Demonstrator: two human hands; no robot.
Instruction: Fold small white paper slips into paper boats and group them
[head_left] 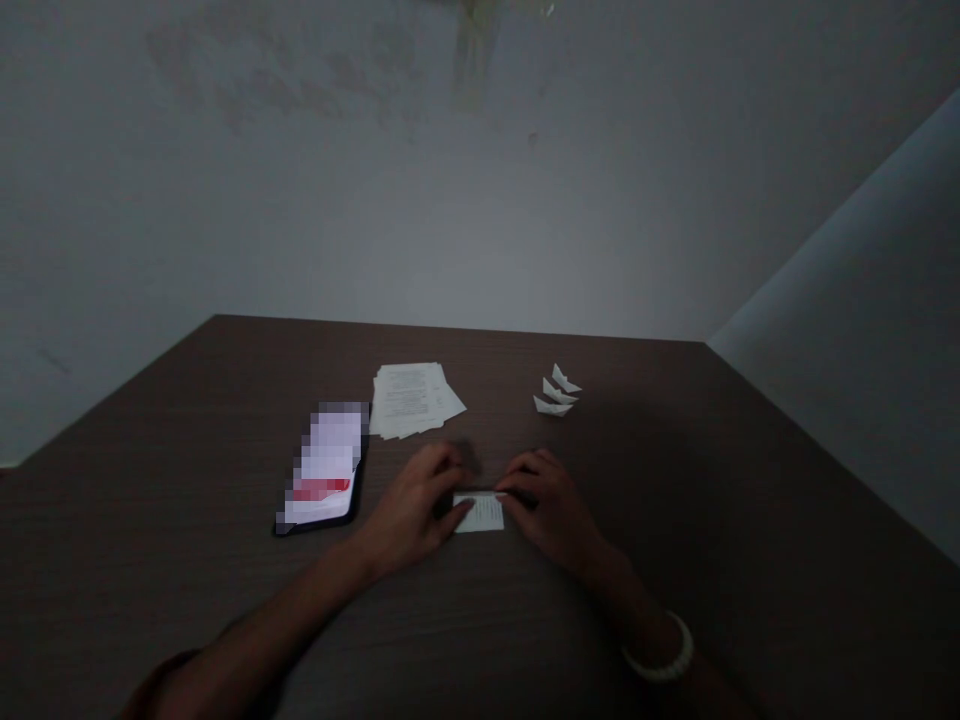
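From here I see matt paper in the small sheet, the stack and the folded boats, a glossy phone screen, a dull wood-grain tabletop and a patchy, matt wall.

A: Item one, loose stack of white rectangular paper sheets?
B: Rows of dark print on the top sheet; illegible.
A: Item two, small white rectangular paper slip?
B: Printed lines; too small to read.
A: Item three, black-edged rectangular phone with lit screen?
B: Screen masked by blocks; wording illegible.
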